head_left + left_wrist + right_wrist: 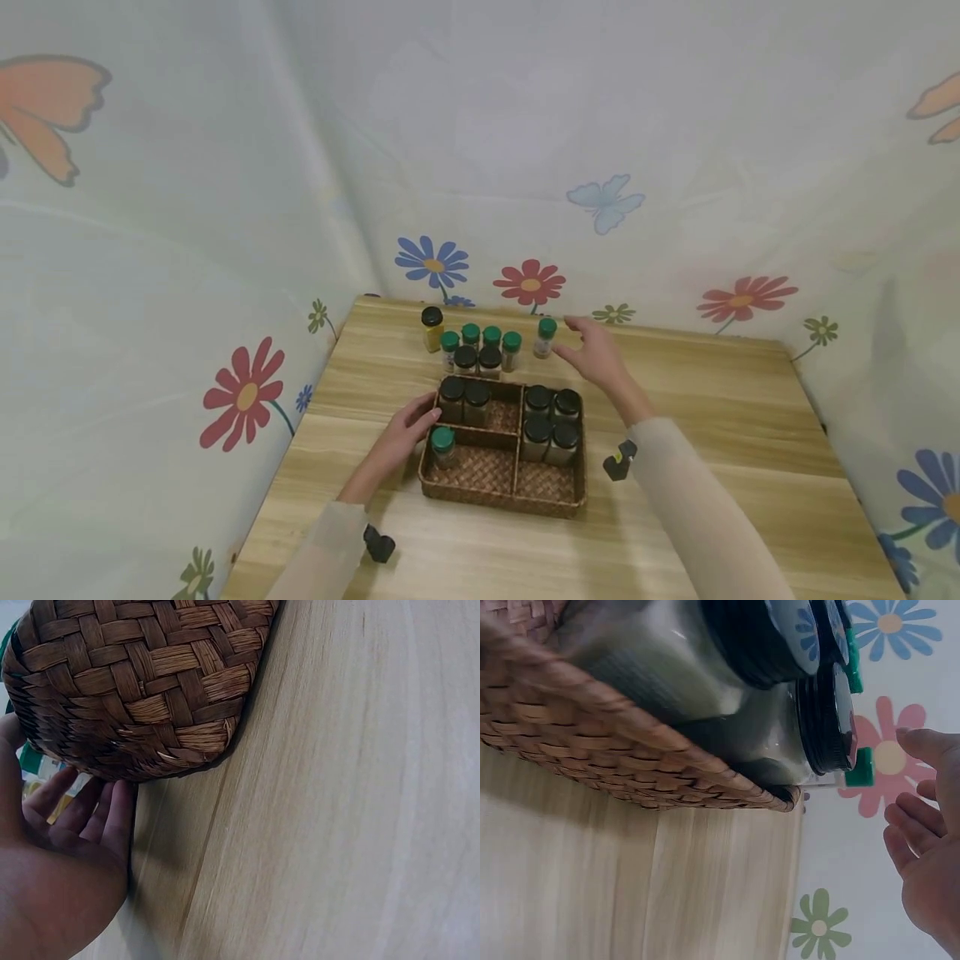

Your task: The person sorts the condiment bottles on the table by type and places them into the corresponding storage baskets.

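Note:
A brown woven basket [480, 497] with dividers stands on the table. My left hand [405, 429] grips its left side, the thumb at the rim and the fingers against the outer weave [142, 682] in the left wrist view. Beyond the basket's right part, my right hand [596, 354] reaches out with thumb and fingers spread apart. Just left of those fingers stands a small spice jar with a green cap [545, 337]; the hand holds nothing. In the right wrist view the right hand [934, 832] is near a green cap [860, 767], partly hidden by black-lidded jars.
The basket's back left compartment holds two black-lidded jars [464, 402], the front left one a green-capped jar [443, 447], the right one several black-lidded jars [551, 425]. Behind stand several green-capped jars [491, 337], two black-lidded jars [477, 360] and a yellow bottle [432, 329].

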A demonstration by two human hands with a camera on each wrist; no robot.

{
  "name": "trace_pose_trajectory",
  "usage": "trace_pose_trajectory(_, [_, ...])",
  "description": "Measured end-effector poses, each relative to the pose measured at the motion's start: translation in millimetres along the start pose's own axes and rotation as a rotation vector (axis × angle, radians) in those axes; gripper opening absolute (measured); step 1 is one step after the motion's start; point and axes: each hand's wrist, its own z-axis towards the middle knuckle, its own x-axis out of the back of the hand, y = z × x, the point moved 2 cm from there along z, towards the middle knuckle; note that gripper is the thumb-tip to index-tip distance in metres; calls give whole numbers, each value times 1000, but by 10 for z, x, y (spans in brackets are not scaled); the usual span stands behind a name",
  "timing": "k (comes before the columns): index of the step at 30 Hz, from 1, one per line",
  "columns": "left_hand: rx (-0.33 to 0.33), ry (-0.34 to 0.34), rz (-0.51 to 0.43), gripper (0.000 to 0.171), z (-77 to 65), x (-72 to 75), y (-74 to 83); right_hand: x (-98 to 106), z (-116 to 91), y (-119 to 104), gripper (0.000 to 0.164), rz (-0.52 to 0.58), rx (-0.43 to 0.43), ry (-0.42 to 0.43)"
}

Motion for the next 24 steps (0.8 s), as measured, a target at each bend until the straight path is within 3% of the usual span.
trace_pose_trajectory(8, [15,2,13,68,6,18,-31,-140,245,-13,69,-83,22,-114])
trace_pose_trajectory(17, [10,-3,0,66,8,34,-31,-196,392,-6,70,-169,53,-175])
trace_pose_trajectory(24, [16,-16,-15,65,25,48,-40,-251,424,56,72,-187,16,-193])
